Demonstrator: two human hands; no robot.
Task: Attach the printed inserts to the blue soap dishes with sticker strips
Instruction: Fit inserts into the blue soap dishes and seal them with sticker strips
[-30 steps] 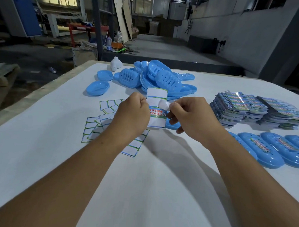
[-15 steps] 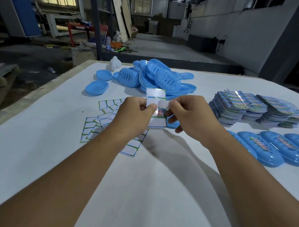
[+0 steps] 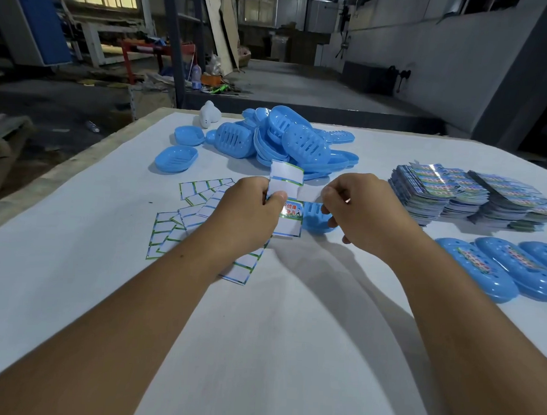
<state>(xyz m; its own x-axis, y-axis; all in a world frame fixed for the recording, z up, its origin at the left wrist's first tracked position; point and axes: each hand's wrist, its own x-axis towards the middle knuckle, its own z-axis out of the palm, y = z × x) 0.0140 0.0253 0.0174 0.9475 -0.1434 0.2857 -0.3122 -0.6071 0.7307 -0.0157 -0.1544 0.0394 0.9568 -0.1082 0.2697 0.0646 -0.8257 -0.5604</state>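
Clearly risky: left hand (image 3: pixel 250 212) pinching white green-edged sticker strip (image 3: pixel 286 182), right hand (image 3: pixel 359 211) pinching a peeled transparent sticker above blue oval plastic soap dish (image 3: pixel 317 220) on the bench; could curl, self-stick, land crooked.

My left hand (image 3: pixel 250 215) covers the left side of the white sticker strip (image 3: pixel 286 204) and part of its red lettering. My right hand (image 3: pixel 356 211) hides much of the blue plastic soap dish (image 3: pixel 315 217); whatever its fingertips pinch is too small to tell. The row of finished blue dishes (image 3: pixel 495 270) runs off the right edge
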